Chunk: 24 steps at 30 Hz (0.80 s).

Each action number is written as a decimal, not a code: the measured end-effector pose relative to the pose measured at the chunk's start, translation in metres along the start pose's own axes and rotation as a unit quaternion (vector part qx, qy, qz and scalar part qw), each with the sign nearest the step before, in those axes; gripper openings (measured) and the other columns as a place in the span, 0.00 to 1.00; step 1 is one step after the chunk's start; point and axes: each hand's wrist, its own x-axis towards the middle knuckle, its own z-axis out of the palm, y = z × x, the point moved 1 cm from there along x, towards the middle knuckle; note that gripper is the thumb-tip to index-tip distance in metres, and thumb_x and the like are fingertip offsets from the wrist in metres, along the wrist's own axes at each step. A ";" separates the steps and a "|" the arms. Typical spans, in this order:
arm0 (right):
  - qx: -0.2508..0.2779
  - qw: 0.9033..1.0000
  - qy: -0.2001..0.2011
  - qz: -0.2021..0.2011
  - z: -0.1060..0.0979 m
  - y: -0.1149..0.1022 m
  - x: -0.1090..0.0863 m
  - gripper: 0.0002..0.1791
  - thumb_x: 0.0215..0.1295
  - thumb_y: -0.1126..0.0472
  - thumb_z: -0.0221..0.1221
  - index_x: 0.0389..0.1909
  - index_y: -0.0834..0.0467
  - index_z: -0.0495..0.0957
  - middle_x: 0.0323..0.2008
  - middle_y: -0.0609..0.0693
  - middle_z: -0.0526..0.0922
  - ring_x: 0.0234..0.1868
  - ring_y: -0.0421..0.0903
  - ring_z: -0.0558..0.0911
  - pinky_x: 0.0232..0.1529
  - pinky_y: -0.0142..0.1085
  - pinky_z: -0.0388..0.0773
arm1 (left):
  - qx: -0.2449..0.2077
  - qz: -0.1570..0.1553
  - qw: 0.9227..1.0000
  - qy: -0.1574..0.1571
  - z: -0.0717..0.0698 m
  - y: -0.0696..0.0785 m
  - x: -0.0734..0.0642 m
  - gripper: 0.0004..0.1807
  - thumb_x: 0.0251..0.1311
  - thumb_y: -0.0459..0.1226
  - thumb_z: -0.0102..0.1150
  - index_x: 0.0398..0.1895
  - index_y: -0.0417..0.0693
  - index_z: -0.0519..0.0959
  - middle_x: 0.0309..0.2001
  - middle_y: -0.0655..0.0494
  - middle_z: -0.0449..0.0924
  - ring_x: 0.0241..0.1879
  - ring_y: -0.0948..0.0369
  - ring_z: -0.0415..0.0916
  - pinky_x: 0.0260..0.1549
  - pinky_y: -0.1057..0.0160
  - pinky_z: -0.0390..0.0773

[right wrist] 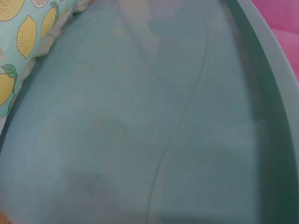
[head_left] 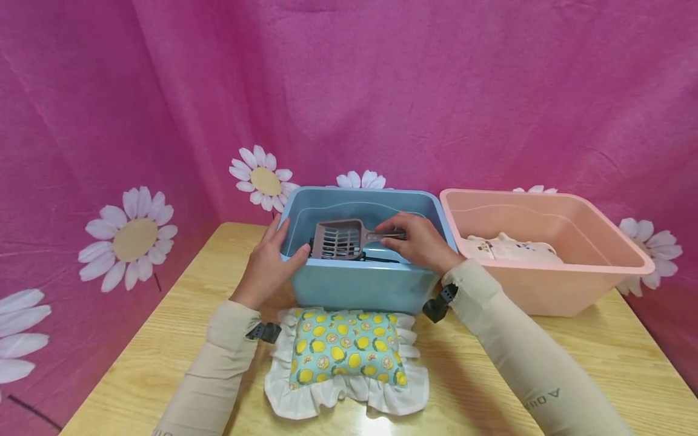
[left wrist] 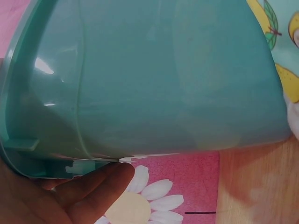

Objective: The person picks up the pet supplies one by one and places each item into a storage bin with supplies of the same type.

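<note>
A brownish-grey litter scoop [head_left: 360, 235] with a slotted head lies level at the mouth of a blue plastic tub [head_left: 362, 287]. My right hand [head_left: 418, 241] pinches its handle from the right, over the tub's front right part. At the tub's front left corner, my left hand [head_left: 264, 266] holds the rim, thumb over the edge. The left wrist view shows its fingers [left wrist: 100, 193] under the rim outside. Dark items in the tub are mostly hidden behind the scoop and front wall. The right wrist view shows only the tub's outer wall [right wrist: 117, 116] and a pillow corner.
In front of the tub, a lemon-print pillow [head_left: 349, 348] with white ruffles lies on the wooden table [head_left: 458, 387]. A pink tub [head_left: 523, 284] stands directly to the right, holding a pale patterned cloth item [head_left: 509, 249]. A pink flowered curtain [head_left: 349, 91] hangs behind.
</note>
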 end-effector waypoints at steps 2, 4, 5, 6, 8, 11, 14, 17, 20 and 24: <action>-0.003 1.000 0.000 -0.005 0.000 0.000 0.000 0.13 0.60 0.64 0.65 0.47 0.58 0.84 0.42 0.52 0.82 0.44 0.47 0.80 0.47 0.43 0.77 | 0.001 0.004 1.000 0.001 0.001 -0.001 0.000 0.44 0.60 0.57 0.56 0.76 0.54 0.52 0.77 0.56 0.44 0.68 0.43 0.59 0.49 0.39 0.74; -0.006 1.000 -0.003 -0.007 0.000 0.000 -0.001 0.13 0.60 0.64 0.65 0.47 0.58 0.84 0.42 0.52 0.82 0.45 0.47 0.80 0.48 0.43 0.77 | 0.000 0.006 1.000 0.000 0.001 -0.001 -0.001 0.44 0.60 0.57 0.56 0.76 0.54 0.52 0.77 0.56 0.44 0.68 0.43 0.59 0.49 0.39 0.74; -0.007 1.000 -0.004 -0.007 0.000 0.000 -0.001 0.13 0.60 0.64 0.65 0.47 0.58 0.84 0.42 0.52 0.83 0.45 0.47 0.80 0.48 0.43 0.77 | -0.001 0.006 1.000 0.000 0.000 -0.001 -0.001 0.44 0.60 0.57 0.56 0.76 0.55 0.52 0.76 0.56 0.44 0.68 0.43 0.59 0.49 0.39 0.75; -0.007 1.000 -0.004 -0.007 0.000 0.000 -0.001 0.13 0.60 0.64 0.65 0.47 0.58 0.84 0.43 0.52 0.83 0.46 0.47 0.80 0.48 0.43 0.77 | -0.001 0.006 1.000 0.000 0.000 -0.001 -0.001 0.44 0.60 0.57 0.56 0.76 0.55 0.52 0.77 0.57 0.44 0.68 0.43 0.59 0.49 0.39 0.75; -0.008 1.000 -0.004 -0.004 0.001 0.000 0.000 0.13 0.60 0.64 0.65 0.46 0.58 0.84 0.43 0.52 0.83 0.46 0.48 0.80 0.48 0.43 0.77 | -0.003 0.005 1.000 0.000 0.000 0.000 -0.001 0.44 0.60 0.57 0.56 0.76 0.56 0.52 0.77 0.57 0.44 0.68 0.43 0.59 0.48 0.40 0.75; -0.013 1.000 -0.005 0.001 0.003 0.000 0.001 0.12 0.60 0.64 0.65 0.46 0.58 0.84 0.44 0.53 0.83 0.47 0.48 0.80 0.49 0.43 0.77 | -0.001 0.002 1.000 -0.001 -0.001 -0.001 0.000 0.45 0.60 0.58 0.55 0.77 0.56 0.51 0.77 0.58 0.43 0.68 0.43 0.58 0.48 0.40 0.75; -0.021 1.000 -0.009 0.001 0.004 0.000 0.002 0.12 0.60 0.64 0.65 0.45 0.59 0.84 0.44 0.54 0.83 0.48 0.49 0.80 0.50 0.44 0.76 | 0.000 -0.001 1.000 -0.001 -0.002 -0.002 -0.001 0.45 0.60 0.58 0.55 0.77 0.56 0.51 0.77 0.58 0.43 0.68 0.43 0.58 0.48 0.40 0.75; -0.024 1.000 -0.012 0.006 0.004 -0.002 0.001 0.12 0.60 0.63 0.65 0.45 0.58 0.84 0.43 0.53 0.83 0.47 0.49 0.80 0.49 0.44 0.77 | -0.003 0.002 1.000 0.001 -0.002 -0.002 -0.001 0.44 0.60 0.56 0.56 0.77 0.56 0.51 0.77 0.58 0.43 0.68 0.43 0.59 0.47 0.40 0.76; -0.023 1.000 -0.014 0.012 0.003 -0.001 0.001 0.12 0.60 0.63 0.65 0.45 0.58 0.84 0.43 0.52 0.83 0.46 0.48 0.80 0.48 0.44 0.77 | -0.004 0.008 1.000 0.002 -0.001 -0.002 0.000 0.44 0.61 0.54 0.57 0.77 0.55 0.52 0.77 0.56 0.44 0.68 0.43 0.59 0.47 0.40 0.76; -0.017 1.000 -0.018 0.018 0.004 0.001 0.000 0.12 0.60 0.63 0.65 0.45 0.58 0.84 0.43 0.53 0.83 0.46 0.48 0.80 0.48 0.44 0.77 | -0.006 0.007 1.000 -0.002 -0.001 -0.001 -0.001 0.44 0.61 0.56 0.56 0.77 0.54 0.51 0.77 0.56 0.44 0.68 0.43 0.58 0.48 0.40 0.75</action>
